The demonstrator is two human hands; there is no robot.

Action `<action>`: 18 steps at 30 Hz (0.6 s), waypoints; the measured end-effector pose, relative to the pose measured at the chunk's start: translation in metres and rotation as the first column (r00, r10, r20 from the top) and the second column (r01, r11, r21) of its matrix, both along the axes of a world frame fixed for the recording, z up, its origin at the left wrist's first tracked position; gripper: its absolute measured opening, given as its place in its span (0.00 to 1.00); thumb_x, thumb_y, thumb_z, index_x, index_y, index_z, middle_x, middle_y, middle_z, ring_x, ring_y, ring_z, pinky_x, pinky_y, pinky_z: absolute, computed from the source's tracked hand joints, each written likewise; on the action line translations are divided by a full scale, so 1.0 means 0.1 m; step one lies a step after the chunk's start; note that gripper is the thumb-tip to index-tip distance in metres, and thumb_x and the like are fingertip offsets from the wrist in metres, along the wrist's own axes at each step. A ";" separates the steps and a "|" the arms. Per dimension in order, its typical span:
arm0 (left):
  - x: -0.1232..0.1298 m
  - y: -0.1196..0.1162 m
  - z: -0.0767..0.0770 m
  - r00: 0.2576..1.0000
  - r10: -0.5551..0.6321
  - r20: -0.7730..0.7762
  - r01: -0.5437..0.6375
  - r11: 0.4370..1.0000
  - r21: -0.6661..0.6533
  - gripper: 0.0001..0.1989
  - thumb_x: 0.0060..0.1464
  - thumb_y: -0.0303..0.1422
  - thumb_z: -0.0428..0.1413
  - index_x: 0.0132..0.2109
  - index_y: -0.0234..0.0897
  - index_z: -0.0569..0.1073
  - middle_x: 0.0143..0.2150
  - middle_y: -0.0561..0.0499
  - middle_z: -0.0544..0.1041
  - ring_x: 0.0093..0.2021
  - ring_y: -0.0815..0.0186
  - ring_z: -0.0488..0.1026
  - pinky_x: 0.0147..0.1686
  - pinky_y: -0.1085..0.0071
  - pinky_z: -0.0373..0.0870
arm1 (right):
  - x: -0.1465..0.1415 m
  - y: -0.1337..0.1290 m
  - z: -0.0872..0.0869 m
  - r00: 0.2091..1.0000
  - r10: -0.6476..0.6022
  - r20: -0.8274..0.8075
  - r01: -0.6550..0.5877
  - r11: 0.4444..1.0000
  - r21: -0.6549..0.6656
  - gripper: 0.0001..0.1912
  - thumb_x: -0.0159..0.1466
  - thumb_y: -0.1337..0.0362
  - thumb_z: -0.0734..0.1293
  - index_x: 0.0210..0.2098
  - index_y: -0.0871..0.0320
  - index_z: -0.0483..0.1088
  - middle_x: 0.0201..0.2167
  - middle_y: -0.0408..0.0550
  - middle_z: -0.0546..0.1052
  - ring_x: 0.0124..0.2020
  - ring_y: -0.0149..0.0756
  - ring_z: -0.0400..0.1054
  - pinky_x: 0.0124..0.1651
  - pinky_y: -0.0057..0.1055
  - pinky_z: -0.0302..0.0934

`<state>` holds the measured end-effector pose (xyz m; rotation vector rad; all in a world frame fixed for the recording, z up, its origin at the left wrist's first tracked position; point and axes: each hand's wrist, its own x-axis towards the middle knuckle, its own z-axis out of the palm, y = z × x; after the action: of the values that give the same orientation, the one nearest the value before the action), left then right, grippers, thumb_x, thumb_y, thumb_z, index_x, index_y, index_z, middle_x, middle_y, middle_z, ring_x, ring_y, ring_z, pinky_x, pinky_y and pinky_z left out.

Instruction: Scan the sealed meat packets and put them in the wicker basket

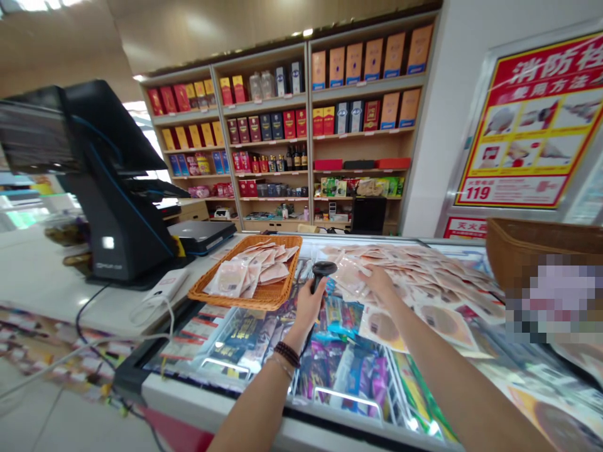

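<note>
My left hand [308, 306] is wrapped round the handle of a black barcode scanner [325, 269], whose head points up and to the right. Close beside it, my right hand [377, 282] grips the edge of a flat clear-and-pink packet [351, 274]. Many similar packets [424, 276] lie spread over the glass top of a chest freezer [226, 383], to the right of my hands. More packets [233, 276] fill an orange wicker basket [257, 304] on the left. Colourful wrapped goods [339, 370] show through the glass below.
A black checkout terminal [127, 207] stands on the white counter [32, 263] at left, with a flat dark device [200, 232] beside it. Cables [117, 339] hang along the freezer's left corner. A brown basket [527, 245] stands at right. Shelves of boxes [282, 125] line the back.
</note>
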<state>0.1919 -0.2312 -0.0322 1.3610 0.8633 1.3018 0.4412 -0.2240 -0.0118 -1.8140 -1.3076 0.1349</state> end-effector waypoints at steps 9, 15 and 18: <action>0.03 -0.08 0.00 1.000 -0.022 -0.009 0.022 1.000 0.018 0.34 0.54 0.69 0.66 0.36 0.42 0.72 0.25 0.56 0.73 0.17 0.72 0.64 0.19 0.73 0.58 | -0.16 -0.07 -0.15 0.951 -0.153 -0.268 0.198 0.968 0.151 0.15 0.69 0.51 0.68 0.40 0.55 0.81 0.47 0.62 0.88 0.47 0.59 0.83 0.59 0.52 0.73; 0.04 -0.17 0.07 0.993 -0.121 -0.007 0.121 0.992 0.034 0.34 0.54 0.68 0.68 0.36 0.42 0.72 0.27 0.54 0.75 0.18 0.72 0.64 0.20 0.73 0.60 | -0.13 -0.06 -0.23 0.791 0.052 -0.609 0.118 0.965 0.234 0.14 0.66 0.48 0.70 0.44 0.49 0.74 0.45 0.56 0.88 0.44 0.58 0.88 0.50 0.46 0.78; 0.03 -0.21 0.11 0.987 -0.163 -0.006 0.163 0.986 0.031 0.35 0.52 0.70 0.68 0.35 0.41 0.72 0.27 0.54 0.75 0.18 0.72 0.64 0.19 0.72 0.58 | -0.17 -0.04 -0.27 0.766 0.097 -0.635 0.072 0.969 0.236 0.11 0.67 0.50 0.71 0.44 0.47 0.71 0.44 0.53 0.88 0.46 0.57 0.88 0.52 0.46 0.80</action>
<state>0.1951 -0.2524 -0.0216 1.4284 0.7208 1.1912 0.4242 -0.2283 -0.0383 -1.3560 -0.7921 0.5341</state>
